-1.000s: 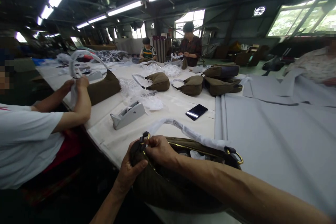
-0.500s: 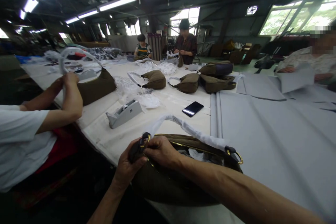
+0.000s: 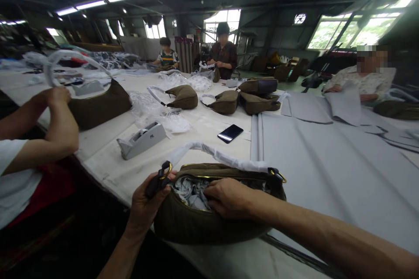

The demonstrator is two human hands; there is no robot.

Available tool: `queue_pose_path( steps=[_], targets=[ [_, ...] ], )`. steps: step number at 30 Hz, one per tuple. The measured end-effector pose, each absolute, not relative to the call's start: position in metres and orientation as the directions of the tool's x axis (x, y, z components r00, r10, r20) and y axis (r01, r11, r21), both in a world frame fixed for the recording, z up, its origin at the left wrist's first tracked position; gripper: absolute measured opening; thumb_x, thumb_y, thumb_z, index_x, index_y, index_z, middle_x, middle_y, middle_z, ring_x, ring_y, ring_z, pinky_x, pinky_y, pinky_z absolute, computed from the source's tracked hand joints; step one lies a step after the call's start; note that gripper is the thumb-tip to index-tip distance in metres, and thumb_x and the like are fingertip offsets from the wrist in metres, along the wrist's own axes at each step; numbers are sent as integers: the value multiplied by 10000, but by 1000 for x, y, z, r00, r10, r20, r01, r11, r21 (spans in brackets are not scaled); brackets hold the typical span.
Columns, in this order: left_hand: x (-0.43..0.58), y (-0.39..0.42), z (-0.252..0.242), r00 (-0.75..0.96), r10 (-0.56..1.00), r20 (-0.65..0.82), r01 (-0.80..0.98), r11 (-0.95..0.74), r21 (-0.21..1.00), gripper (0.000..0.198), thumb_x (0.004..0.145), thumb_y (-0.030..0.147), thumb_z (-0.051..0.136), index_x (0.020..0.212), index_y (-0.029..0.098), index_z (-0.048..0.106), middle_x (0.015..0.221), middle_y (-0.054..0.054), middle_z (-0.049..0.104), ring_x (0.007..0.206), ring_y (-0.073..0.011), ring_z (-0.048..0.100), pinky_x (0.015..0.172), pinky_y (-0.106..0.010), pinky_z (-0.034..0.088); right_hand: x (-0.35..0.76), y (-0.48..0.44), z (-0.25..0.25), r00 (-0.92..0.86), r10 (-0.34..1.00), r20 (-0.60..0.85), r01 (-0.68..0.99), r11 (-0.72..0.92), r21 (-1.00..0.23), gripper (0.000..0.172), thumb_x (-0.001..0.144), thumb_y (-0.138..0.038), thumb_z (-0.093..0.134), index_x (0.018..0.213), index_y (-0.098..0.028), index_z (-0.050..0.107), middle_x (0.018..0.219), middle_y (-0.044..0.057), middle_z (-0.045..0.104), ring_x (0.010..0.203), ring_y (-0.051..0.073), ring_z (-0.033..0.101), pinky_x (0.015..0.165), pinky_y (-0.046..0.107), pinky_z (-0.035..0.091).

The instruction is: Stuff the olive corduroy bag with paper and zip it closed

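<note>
An olive-green handbag (image 3: 199, 224) lies at the near table edge, its mouth open on crumpled grey stuffing paper (image 3: 190, 189). White wrap covers its handle (image 3: 212, 154), which ends in gold rings. My left hand (image 3: 145, 202) grips the bag's left end by the strap tab, fingers closed. My right hand (image 3: 229, 198) rests on the front rim of the opening, fingers curled over the edge beside the paper.
A grey tape dispenser (image 3: 140, 139) and a black phone (image 3: 230, 133) lie beyond the bag. More olive bags (image 3: 225, 102) sit mid-table among clear plastic. Grey sheets (image 3: 327, 157) cover the right half. A person's arms (image 3: 49, 117) at left hold another bag (image 3: 98, 107); others work at the far end.
My right hand has slid right along the zipper from the left ring to the middle of the rim, and the bag's mouth now gapes, showing the paper. The view has shifted leftward.
</note>
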State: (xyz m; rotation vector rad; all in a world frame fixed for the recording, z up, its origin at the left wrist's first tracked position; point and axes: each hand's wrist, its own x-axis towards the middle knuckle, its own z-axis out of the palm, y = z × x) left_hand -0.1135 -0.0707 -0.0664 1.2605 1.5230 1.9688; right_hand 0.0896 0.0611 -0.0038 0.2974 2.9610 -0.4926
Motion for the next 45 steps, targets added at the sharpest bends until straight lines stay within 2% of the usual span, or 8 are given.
queue_pose_path(
  steps=[4,8,11,16,22,31,36,45],
  targets=[
    [-120,-73,-70,-583,695,420,228,-356,906,135,755,227,673,884,188,668,960,-20,707,988,-202,647,967,-285,477,121,57,-1,-983,182,37,174,969,-174,217,899,-332,478,872,-158,605,913,75,625,836,201,566,771,336,439],
    [-121,-69,-74,-561,711,424,217,-368,904,179,714,236,713,886,201,677,925,-22,713,983,-236,648,953,-315,500,136,48,0,-899,326,-292,358,931,-65,579,666,-673,644,828,-117,645,786,117,645,745,277,608,680,394,486],
    [-117,-69,-72,-594,714,370,204,-311,928,176,727,286,707,875,197,670,957,-21,704,996,-232,639,988,-305,475,128,38,1,-831,415,-369,438,899,24,570,674,-653,653,790,-95,651,763,137,643,728,301,613,640,414,504],
    [-108,-73,-66,-642,708,296,232,-189,954,183,748,348,677,884,227,648,995,-3,679,1067,-256,594,1071,-384,411,115,23,-15,-963,267,45,269,963,34,519,771,-556,620,998,-91,578,936,136,606,844,275,574,637,385,510],
    [-117,-73,-74,-624,721,302,189,-236,953,169,744,322,685,871,215,654,997,-12,682,1034,-258,610,1069,-401,407,128,41,-8,-956,283,-77,287,957,-42,547,734,-633,611,957,-134,581,905,89,627,768,238,596,641,356,491],
    [-110,-68,-69,-568,732,376,168,-344,924,205,705,248,722,891,181,667,906,-34,723,936,-234,664,924,-342,499,156,62,15,-880,340,-332,201,900,387,512,683,-617,670,656,-106,666,644,149,644,627,273,602,775,450,419],
    [-110,-75,-71,-564,728,390,140,-382,914,209,711,262,723,891,168,676,920,-60,712,964,-243,648,948,-363,470,158,65,-13,-971,206,-117,176,957,229,64,770,-248,658,773,-185,644,739,63,658,661,222,596,591,347,383],
    [-120,-78,-74,-479,822,309,18,-342,939,655,546,264,846,1143,233,577,1169,-74,625,1104,-264,569,959,-335,444,137,58,0,-969,243,-35,243,970,18,165,788,-349,658,805,-198,591,820,28,632,749,220,574,669,358,388]
  ],
)
